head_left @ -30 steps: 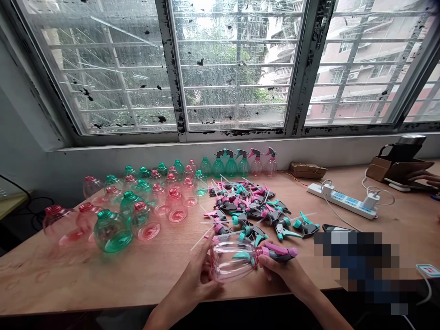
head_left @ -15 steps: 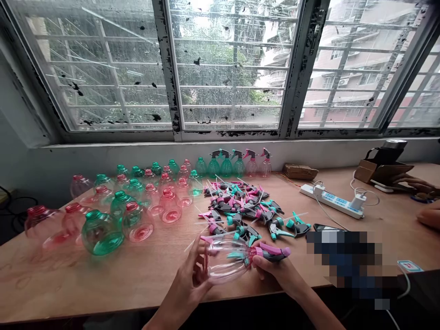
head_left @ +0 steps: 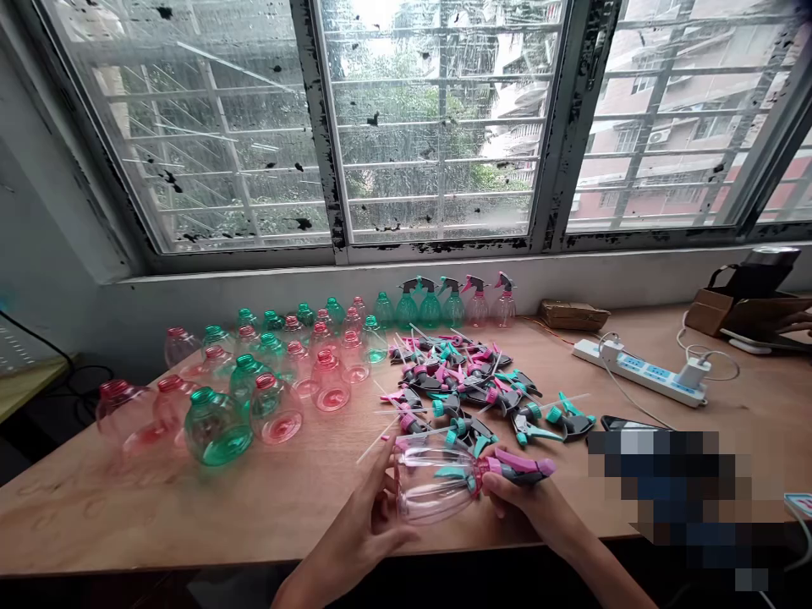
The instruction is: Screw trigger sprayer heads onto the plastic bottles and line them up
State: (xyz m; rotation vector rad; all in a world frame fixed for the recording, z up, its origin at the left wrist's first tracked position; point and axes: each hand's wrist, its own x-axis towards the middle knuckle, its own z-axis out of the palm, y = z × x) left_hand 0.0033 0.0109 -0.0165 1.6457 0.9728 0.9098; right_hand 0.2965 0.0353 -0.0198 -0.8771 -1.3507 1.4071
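A clear pink spray bottle (head_left: 431, 491) lies sideways between my hands over the front of the table, its neck to the right. Around its base, on the left, my left hand (head_left: 371, 512) has its fingers wrapped. My right hand (head_left: 520, 499) grips the neck end, where a pink and dark grey trigger sprayer (head_left: 517, 467) sits on the bottle. Just beyond the bottle lies a heap of loose trigger sprayers (head_left: 469, 381) in pink, teal and grey, with thin white tubes. Part of the right hand's fingers is hidden behind the neck.
Open pink and green bottles (head_left: 219, 427) stand at the left. Along the wall is a row of bottles with sprayers (head_left: 429, 304). A brown package (head_left: 574, 315), a white power strip (head_left: 640, 372) and a cardboard box (head_left: 710, 313) lie right, near another person's hand (head_left: 796, 321).
The camera view has turned left, so the scene sits further right. Both hands keep hold of the bottle in nearly the same pose. The other person's hand shows less at the right edge.
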